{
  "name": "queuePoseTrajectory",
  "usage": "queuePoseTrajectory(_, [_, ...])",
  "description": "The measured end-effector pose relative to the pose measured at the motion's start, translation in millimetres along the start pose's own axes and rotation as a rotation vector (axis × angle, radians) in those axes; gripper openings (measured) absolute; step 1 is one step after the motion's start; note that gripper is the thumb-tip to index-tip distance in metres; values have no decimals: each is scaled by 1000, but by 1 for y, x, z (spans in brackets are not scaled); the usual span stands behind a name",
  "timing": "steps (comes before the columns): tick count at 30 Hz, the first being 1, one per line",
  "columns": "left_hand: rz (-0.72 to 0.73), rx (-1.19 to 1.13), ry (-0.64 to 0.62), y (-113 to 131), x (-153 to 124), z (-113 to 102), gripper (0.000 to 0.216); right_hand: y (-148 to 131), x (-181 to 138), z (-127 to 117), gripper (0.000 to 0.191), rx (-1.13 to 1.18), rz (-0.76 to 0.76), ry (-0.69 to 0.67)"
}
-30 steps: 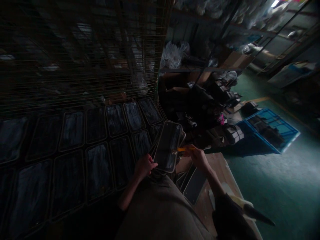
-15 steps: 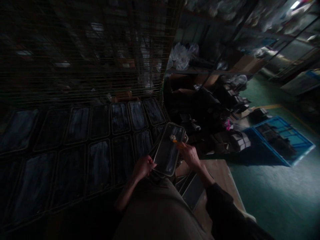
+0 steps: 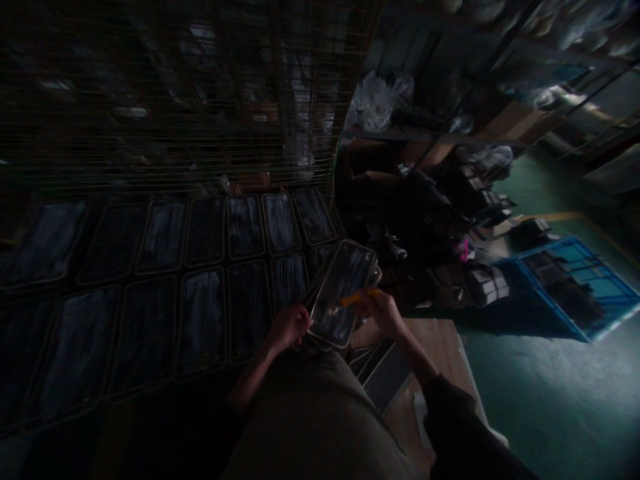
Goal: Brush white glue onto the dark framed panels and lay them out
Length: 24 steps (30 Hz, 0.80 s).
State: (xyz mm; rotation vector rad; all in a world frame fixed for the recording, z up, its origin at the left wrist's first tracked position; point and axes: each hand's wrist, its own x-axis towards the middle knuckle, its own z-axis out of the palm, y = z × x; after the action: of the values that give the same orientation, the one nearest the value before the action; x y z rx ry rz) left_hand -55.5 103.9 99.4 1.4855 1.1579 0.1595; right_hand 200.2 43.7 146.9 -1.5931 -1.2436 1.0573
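Note:
A dark rectangular panel point(image 3: 345, 275) with rounded corners and a pale rim lies tilted in front of me, over other panels. My left hand point(image 3: 292, 325) is closed on its lower left edge, thumb and fingers pinched there. In my right hand point(image 3: 382, 313) is a brush point(image 3: 356, 298) with an orange handle, its bristles against the lower part of the panel. Whitish streaks run along the panel's surface. To the left, several similar streaked panels point(image 3: 203, 313) lie in two rows.
Wire mesh point(image 3: 175, 133) rises behind the rows. On the right, a wooden board point(image 3: 440, 333) carries dark flat pieces point(image 3: 387, 377). Farther off are a blue crate point(image 3: 565, 293), stacked dark parts point(image 3: 480, 283) and a shelf holding clear plastic bags point(image 3: 377, 100). The light is dim.
My right hand has brought the brush from the panel's upper part down to its lower part, and streaks show there. The left hand keeps its hold. The view has shifted slightly.

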Motion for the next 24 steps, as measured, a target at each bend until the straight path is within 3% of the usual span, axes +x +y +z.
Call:
queuePoseTrajectory(4, [64, -9, 7, 1, 0, 0, 13, 0, 39, -15, 44, -127, -103, 279])
queuePoseTrajectory(7, [58, -1, 13, 1, 1, 0, 12, -9, 57, -21, 40, -347, -221, 359])
queuePoseTrajectory(10, [42, 19, 19, -2, 1, 0, 12, -14, 68, -18, 33, -543, -315, 310])
queuePoseTrajectory(13, [53, 31, 45, -5, 1, 1, 15, -10, 63, -9, 27, -656, -350, 168])
queuePoseTrajectory(16, [36, 28, 48, -6, 1, 2, 16, -7, 35, -1, 24, -594, -358, 2])
queuePoseTrajectory(20, [-30, 15, 29, -2, 0, 1, 13, -9, -3, 0, 29, -342, -225, -159])
queuePoseTrajectory(22, [-47, 11, 28, 0, -1, 0, 13, -13, -4, -5, 31, -235, -157, -145])
queuePoseTrajectory(24, [-36, -5, 26, 1, -2, -1, 13, -15, 7, -8, 32, -208, -149, -14])
